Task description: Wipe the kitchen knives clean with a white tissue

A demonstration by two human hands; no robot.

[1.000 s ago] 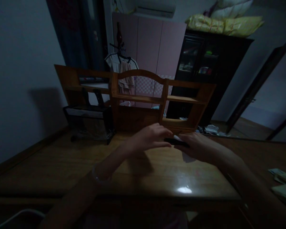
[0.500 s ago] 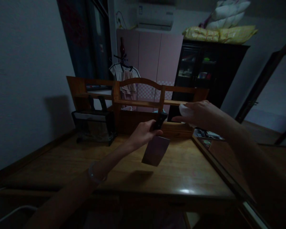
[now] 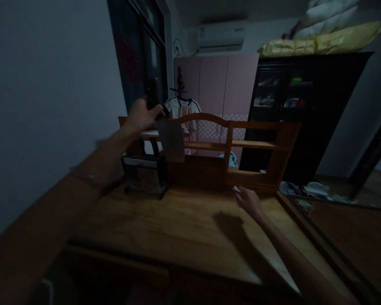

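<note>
Head view, cleaver (image 3: 172,142) in left hand (image 3: 142,113), lower edge (image 3: 175,160) well above desk (image 3: 178,224)

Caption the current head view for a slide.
Left hand holds a cleaver, right hand something white, at a wooden desk.

Home bedroom: wardrobe (image 3: 214,87), hanging clothes (image 3: 184,111), desk (image 3: 184,224)
</note>
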